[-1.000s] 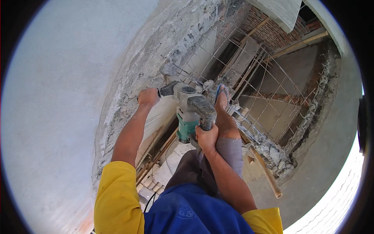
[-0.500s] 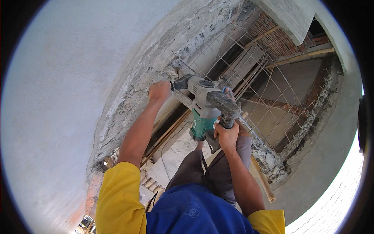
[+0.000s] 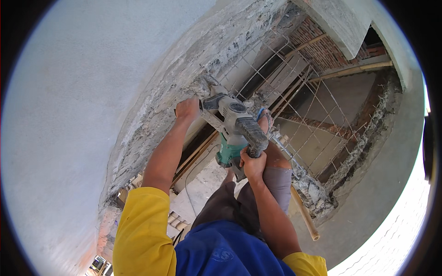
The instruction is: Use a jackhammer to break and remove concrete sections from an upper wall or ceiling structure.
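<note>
Lettering first, and there's little to read: a small pale mark sits on the green housing [image 3: 230, 149] of the demolition hammer [image 3: 230, 120], too small to make out, and down near us a faded emblem [image 3: 223, 254] shows on the blue shirt [image 3: 202, 257] between two yellow sleeves. Now the setting, and it's rough: a smooth pale wall [image 3: 78, 115] fills the left, its edge hacked back to a ragged band of broken concrete [image 3: 156, 110]. Over to the right, a rebar mesh [image 3: 314, 99] spans a gap in the structure, with a brick wall [image 3: 307, 37] showing at the far end, a concrete beam [image 3: 340, 25] beside it and a far bamboo pole [image 3: 354, 70] slanting across. Crumbled rubble [image 3: 313, 191] lines the near right edge, a near bamboo pole [image 3: 305, 215] lying just beside it. And to the action: the hammer sits right in the middle, slung between two hands, ahead of the grey shorts [image 3: 276, 184]. The left grip [image 3: 188, 109] is wrapped around the black side handle [image 3: 213, 101], to the left of the grey body; the right grip [image 3: 253, 164] is clamped on the rear handle [image 3: 258, 142], at the near right end. Just beyond the tool, a sandalled foot [image 3: 265, 120]!
</note>
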Tool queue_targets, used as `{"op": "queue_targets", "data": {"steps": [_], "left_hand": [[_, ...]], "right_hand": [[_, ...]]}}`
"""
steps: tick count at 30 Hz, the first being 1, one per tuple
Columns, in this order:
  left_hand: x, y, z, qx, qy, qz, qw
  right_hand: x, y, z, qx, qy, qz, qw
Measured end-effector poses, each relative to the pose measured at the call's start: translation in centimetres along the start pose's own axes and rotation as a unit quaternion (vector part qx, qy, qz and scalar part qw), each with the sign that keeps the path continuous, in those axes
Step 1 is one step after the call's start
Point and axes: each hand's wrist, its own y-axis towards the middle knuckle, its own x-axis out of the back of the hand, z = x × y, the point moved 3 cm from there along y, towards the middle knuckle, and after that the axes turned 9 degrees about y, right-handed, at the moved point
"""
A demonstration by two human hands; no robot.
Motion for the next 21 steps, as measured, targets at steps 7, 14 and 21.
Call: {"op": "queue_targets", "data": {"steps": [7, 14, 21], "left_hand": [[1.6, -1.9, -2.8, -0.033, -0.010, 0.038, 0.999], [0.8, -0.9, -2.7, -0.034, -0.008, 0.023, 0.999], [-0.9, -0.1, -2.2, -0.015, -0.016, 0.030, 0.999]], "right_hand": [[3.4, 0.3, 3.8, 0.006, 0.024, -0.003, 1.000], [4.1, 2.4, 2.4, -0.034, 0.028, -0.022, 0.999], [3.3, 4.8, 2.2, -0.014, 0.010, -0.040, 0.999]]}}
